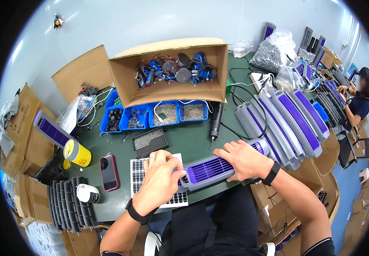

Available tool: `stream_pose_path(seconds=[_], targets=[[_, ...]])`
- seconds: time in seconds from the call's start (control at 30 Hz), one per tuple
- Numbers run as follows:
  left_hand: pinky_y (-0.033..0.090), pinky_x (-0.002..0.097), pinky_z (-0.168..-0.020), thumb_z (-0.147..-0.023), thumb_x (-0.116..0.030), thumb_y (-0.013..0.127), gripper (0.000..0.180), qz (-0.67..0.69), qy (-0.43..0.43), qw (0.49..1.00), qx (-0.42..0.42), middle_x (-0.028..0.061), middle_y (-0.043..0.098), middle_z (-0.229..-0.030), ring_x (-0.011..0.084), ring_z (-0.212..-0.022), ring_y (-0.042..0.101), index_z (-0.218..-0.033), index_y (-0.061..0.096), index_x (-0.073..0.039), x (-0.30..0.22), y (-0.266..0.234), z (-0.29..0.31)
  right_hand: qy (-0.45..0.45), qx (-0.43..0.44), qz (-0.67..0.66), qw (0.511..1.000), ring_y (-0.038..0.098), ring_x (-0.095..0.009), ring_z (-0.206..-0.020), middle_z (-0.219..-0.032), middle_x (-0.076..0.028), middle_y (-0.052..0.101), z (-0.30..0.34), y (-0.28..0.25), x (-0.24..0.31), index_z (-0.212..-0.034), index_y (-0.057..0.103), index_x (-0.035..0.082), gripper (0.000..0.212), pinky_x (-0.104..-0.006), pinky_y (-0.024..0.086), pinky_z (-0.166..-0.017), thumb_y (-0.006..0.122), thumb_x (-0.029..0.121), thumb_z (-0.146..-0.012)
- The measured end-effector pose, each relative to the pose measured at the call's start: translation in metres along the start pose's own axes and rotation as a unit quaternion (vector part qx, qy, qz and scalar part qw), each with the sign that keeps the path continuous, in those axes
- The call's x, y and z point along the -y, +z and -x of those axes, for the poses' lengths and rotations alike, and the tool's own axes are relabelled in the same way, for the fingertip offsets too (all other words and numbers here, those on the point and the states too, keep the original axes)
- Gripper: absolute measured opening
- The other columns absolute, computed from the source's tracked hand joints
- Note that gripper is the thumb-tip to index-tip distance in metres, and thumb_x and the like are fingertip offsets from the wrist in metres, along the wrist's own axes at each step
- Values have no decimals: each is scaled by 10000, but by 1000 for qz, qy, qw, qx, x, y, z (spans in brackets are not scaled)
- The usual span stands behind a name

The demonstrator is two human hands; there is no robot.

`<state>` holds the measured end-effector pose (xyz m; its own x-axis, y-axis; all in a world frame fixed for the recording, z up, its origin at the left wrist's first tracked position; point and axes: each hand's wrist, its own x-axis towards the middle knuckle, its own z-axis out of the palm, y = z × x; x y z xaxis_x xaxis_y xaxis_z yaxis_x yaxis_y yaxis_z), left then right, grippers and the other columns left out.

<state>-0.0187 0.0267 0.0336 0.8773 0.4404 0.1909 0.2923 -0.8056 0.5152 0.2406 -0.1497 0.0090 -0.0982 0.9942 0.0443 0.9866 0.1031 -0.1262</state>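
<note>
A grey tower-fan-like housing with a purple slatted grille (210, 170) lies slanted across the front of the table. My right hand (246, 160) is wrapped over its right part, thumb on the near side. At its left end, my left hand (159, 176) has thumb and fingers drawn together against a small black panel (185, 179). Whatever is between those fingertips is too small to make out. Under my left hand lies a white sheet of black labels (136, 176), partly covered by the hand and the housing.
Behind the hands are a black perforated tray (150, 143), an electric screwdriver (215, 121), blue parts bins (135, 118) and a carton of small motors (115, 81). Stacked housings (274, 123) stand right. A phone (109, 173) and yellow tub (78, 153) sit left. A co-worker (359, 100) works far right.
</note>
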Motion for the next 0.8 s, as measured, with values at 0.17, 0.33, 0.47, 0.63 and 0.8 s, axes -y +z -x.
stream_pose_path(seconds=[0.17, 0.33, 0.47, 0.63, 0.8], targets=[[385, 505, -1009, -870, -106, 812, 103, -56, 14, 998, -9, 139, 589, -1193, 365, -1200, 524, -932, 744, -59, -6, 10, -3, 8, 3, 4, 1000, 682, -324, -1036, -1062, -109, 636, 1, 0, -1, -1397, 552, 86, 959, -450, 519, -915, 989, 409, -607], [368, 542, -1029, -857, -94, 809, 119, -102, 37, 993, -42, 158, 586, -1236, 389, -1285, 509, -931, 734, -39, -8, 18, 2, 5, -2, 3, 1000, 681, -320, -1035, -1061, -105, 635, -1, 3, -1, -1397, 556, 93, 963, -448, 519, -913, 990, 413, -600], [354, 559, -1061, -865, -94, 799, 127, -136, 58, 987, -64, 163, 581, -1252, 396, -1341, 497, -947, 719, -38, -12, 27, 3, 4, -8, -3, 1000, 680, -320, -1032, -1060, -104, 634, 1, 6, -3, -1397, 559, 92, 962, -450, 518, -912, 991, 411, -599], [344, 571, -1080, -883, -116, 795, 137, -132, 56, 986, -80, 166, 571, -1274, 395, -1355, 496, -961, 705, -49, -10, 32, 10, 5, -6, -9, 1000, 679, -329, -1035, -1059, -112, 634, 0, 3, -2, -1392, 562, 89, 951, -461, 516, -918, 990, 404, -604], [345, 572, -1082, -892, -154, 806, 218, -139, 43, 985, -99, 169, 568, -1318, 398, -1349, 499, -1083, 726, -85, -4, 35, 18, -2, -9, -15, 1000, 678, -340, -1035, -1055, -120, 635, -2, 3, -3, -1380, 564, 86, 934, -465, 515, -920, 988, 399, -609]])
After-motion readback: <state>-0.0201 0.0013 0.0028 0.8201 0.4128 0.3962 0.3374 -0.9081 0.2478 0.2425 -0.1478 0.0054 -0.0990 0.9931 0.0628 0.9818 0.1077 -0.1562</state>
